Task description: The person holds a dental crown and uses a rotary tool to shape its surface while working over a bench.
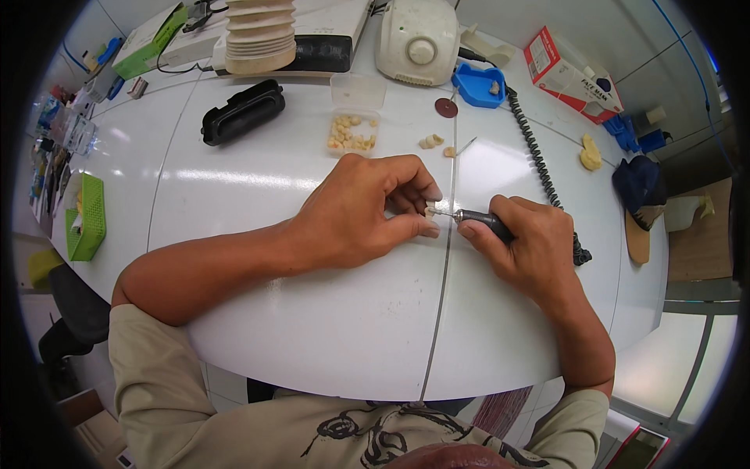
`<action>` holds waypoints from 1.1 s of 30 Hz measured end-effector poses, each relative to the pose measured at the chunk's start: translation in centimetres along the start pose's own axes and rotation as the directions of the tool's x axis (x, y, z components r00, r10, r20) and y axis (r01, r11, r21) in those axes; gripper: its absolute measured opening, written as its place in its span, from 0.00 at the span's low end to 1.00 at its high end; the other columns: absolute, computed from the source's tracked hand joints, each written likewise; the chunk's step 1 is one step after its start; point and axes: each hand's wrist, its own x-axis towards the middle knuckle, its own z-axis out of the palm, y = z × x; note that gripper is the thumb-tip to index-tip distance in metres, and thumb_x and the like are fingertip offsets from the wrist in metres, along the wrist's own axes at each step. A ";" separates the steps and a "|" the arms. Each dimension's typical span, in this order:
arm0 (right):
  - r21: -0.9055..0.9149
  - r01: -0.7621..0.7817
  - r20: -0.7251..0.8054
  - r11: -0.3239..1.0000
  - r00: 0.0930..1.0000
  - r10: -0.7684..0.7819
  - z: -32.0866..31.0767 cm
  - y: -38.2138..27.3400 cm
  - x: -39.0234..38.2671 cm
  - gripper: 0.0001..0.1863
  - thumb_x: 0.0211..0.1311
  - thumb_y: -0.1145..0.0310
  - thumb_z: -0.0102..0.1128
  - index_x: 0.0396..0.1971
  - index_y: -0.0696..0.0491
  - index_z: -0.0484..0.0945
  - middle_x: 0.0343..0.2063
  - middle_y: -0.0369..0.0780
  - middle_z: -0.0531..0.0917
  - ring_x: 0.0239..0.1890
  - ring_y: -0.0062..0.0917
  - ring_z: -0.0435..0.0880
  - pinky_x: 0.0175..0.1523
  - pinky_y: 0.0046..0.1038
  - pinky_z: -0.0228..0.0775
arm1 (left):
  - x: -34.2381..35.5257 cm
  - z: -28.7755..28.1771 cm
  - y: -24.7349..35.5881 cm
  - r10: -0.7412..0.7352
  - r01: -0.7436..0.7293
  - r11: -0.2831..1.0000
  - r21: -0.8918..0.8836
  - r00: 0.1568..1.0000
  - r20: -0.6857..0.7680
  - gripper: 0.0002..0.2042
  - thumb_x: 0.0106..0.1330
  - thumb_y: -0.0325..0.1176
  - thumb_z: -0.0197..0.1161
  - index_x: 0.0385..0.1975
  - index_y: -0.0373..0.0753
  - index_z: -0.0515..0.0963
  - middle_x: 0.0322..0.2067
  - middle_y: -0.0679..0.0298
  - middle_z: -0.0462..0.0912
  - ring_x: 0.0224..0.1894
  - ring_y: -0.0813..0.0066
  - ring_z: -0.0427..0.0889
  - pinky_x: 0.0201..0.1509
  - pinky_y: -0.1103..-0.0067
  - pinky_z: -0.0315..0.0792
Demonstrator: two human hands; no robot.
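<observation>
White table (312,313), with a clear box (353,131) of pale pieces beyond the fingers. Left hand (359,211) pinching a small pale piece (429,209) between thumb and fingertips. Right hand (531,246) wrapped around a dark handpiece (480,220), tip touching the piece.

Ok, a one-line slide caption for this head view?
Left hand pinches a small tooth-like piece while right hand applies a rotary handpiece.
</observation>
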 end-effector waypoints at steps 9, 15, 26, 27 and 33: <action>0.012 -0.021 0.012 1.000 1.000 0.021 0.4 0.2 0.0 0.32 0.69 0.36 0.73 0.22 0.51 0.82 0.18 0.40 0.83 0.18 0.37 0.81 0.24 0.39 0.67 | -0.1 0.1 -0.3 -0.027 0.027 0.999 -0.028 1.000 0.006 0.15 0.67 0.26 0.81 0.49 0.30 0.83 0.38 0.61 0.92 0.42 0.78 0.91 0.50 0.79 0.85; 0.013 -0.029 0.019 0.999 0.999 0.029 0.1 0.2 0.0 0.32 0.69 0.36 0.72 0.22 0.52 0.82 0.18 0.40 0.83 0.18 0.38 0.82 0.25 0.40 0.67 | 0.1 0.0 0.1 -0.026 0.027 0.999 -0.025 0.999 0.023 0.15 0.68 0.26 0.81 0.49 0.31 0.83 0.37 0.61 0.92 0.42 0.79 0.90 0.49 0.79 0.84; -0.004 -0.048 0.044 0.999 0.998 0.049 -0.1 0.2 0.1 0.33 0.70 0.35 0.71 0.22 0.52 0.82 0.18 0.41 0.83 0.19 0.38 0.83 0.25 0.40 0.69 | 0.0 0.1 0.0 -0.032 0.032 0.999 -0.035 0.999 0.022 0.15 0.68 0.26 0.80 0.49 0.30 0.83 0.38 0.60 0.92 0.42 0.77 0.91 0.51 0.78 0.84; 0.007 -0.046 0.055 0.999 0.997 0.046 -0.2 0.2 0.1 0.33 0.70 0.34 0.70 0.22 0.52 0.83 0.18 0.41 0.83 0.19 0.38 0.83 0.25 0.40 0.68 | 0.0 0.0 0.0 -0.030 0.030 0.999 -0.030 0.999 0.024 0.15 0.68 0.26 0.80 0.49 0.30 0.82 0.38 0.60 0.92 0.42 0.77 0.91 0.51 0.78 0.84; 0.016 -0.050 0.075 0.999 0.996 0.049 -0.2 0.3 0.1 0.33 0.70 0.34 0.70 0.22 0.52 0.83 0.18 0.41 0.83 0.18 0.38 0.82 0.25 0.40 0.68 | 0.0 0.0 0.3 -0.036 0.036 0.999 -0.019 0.999 0.028 0.15 0.68 0.26 0.80 0.49 0.30 0.83 0.38 0.60 0.92 0.42 0.78 0.91 0.50 0.79 0.84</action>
